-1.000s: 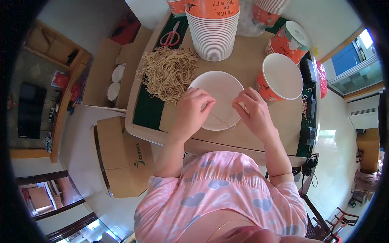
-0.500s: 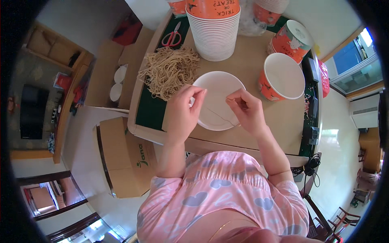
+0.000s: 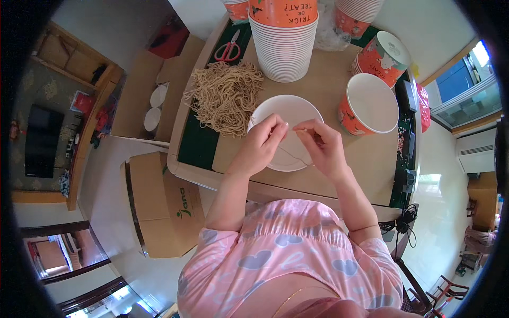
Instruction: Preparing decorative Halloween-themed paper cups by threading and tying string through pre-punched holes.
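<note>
My left hand (image 3: 263, 142) and my right hand (image 3: 324, 147) are raised over a round white bucket or bowl (image 3: 289, 105), seen from above. Both pinch with thumb and forefinger, the tips close together but apart. A thin brown string (image 3: 292, 155) hangs in a slack curve between them, with one end by my right hand. Where it enters my left fingers is hard to see. Just left of the white vessel lies a loose heap of tan strings (image 3: 225, 98). An orange-and-white paper bucket (image 3: 371, 103) stands tilted to the right.
Behind the vessel rises a tall stack of paper buckets (image 3: 281, 47). Red-handled scissors (image 3: 229, 50) lie at the far left. Another printed bucket (image 3: 384, 58) and a clear plastic bag (image 3: 331, 37) sit at the back. Cardboard boxes (image 3: 164, 206) stand left of the table.
My left hand has moved right, its fingertips now close to my right hand's. My right hand has barely moved. The view has shifted slightly.
</note>
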Motion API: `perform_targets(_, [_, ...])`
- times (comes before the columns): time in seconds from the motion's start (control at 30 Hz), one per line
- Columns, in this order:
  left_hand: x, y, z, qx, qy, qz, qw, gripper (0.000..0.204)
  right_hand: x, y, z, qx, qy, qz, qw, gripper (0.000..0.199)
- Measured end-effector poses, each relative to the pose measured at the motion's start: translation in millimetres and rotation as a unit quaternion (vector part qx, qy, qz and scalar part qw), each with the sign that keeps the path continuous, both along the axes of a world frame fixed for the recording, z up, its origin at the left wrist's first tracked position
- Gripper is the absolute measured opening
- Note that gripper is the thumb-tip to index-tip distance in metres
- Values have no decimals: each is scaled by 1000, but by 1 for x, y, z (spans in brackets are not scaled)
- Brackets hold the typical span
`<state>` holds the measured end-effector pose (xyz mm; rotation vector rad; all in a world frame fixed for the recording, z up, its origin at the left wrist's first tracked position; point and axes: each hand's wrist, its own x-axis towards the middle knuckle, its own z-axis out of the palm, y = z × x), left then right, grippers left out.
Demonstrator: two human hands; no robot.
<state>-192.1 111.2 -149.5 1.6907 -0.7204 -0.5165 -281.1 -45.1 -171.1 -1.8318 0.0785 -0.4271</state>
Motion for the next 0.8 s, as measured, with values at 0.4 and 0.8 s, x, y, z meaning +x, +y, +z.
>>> perform_targets(0.4, [2, 0, -2, -51, 43, 38, 997, 13, 3, -3, -4, -1, 16, -34, 999, 7])
perform_targets(0.8, [4, -5, -3, 11, 24, -3, 1000, 26, 4, -4, -1, 26, 25, -19, 999, 9])
